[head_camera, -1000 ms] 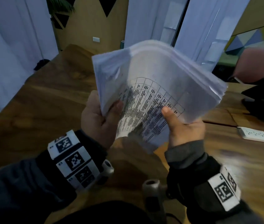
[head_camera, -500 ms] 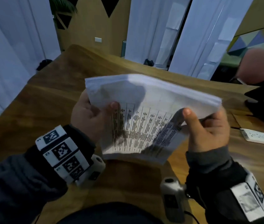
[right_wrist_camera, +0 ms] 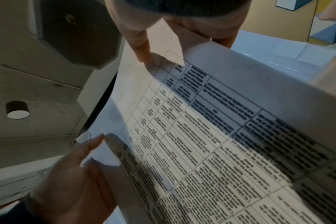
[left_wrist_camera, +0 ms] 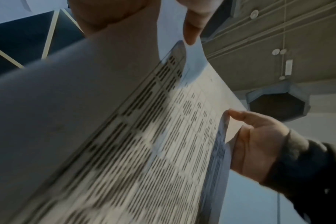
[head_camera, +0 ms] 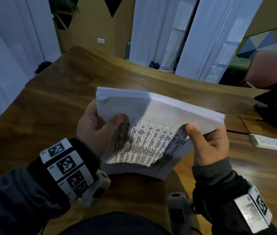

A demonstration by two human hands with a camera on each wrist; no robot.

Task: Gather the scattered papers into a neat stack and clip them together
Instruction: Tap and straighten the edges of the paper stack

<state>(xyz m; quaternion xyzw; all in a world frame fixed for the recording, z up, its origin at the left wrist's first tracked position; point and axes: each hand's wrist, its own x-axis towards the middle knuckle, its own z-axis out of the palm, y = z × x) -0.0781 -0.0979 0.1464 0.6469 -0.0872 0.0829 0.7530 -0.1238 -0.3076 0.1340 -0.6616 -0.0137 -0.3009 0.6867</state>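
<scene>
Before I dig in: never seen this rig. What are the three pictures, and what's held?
No robot here: a person works with bare hands, wearing a head camera and a camera on each wrist, beside bands with black-and-white markers.

The head view looks down at a wooden table. The left hand and right hand each grip one side of a stack of papers, its front sheet a printed table. The stack's lower edge seems to rest on the wood. A white power strip lies at the right.

The wrist views look up along the sheets: the left one shows the right hand, the right one the left hand. No clip is visible.
</scene>
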